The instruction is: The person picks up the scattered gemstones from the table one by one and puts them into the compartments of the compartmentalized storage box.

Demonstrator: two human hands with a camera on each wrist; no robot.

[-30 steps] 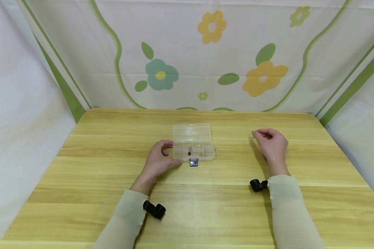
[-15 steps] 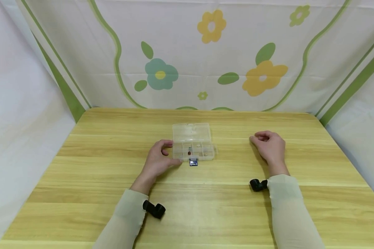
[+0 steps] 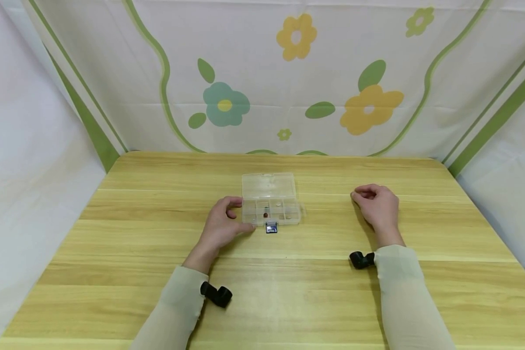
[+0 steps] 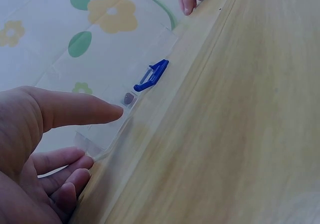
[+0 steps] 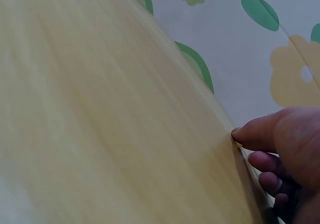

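A clear plastic compartment box (image 3: 250, 204) lies on the table with its lid (image 3: 269, 185) raised at the back. A small dark red piece (image 3: 265, 215) sits in one compartment, and a blue latch (image 3: 271, 227) hangs at the front edge. My left hand (image 3: 220, 224) holds the box's left end, thumb at the front corner and fingers along the side. Well to the right of the box, my right hand (image 3: 379, 206) is low over the table, with thumb and index tips close together. Whether something tiny is between them cannot be seen.
The wooden table (image 3: 315, 301) ends at the back against a flowered curtain (image 3: 267, 73), with white cloth at both sides. A tiny dark speck (image 3: 286, 257) lies on the tabletop in front of the box. Black wrist cameras sit on both sleeves.
My right hand has come slightly down and nearer, its fingertips moving a little toward the table's front; over the last half second it barely shifts. My left hand and the box stay put.
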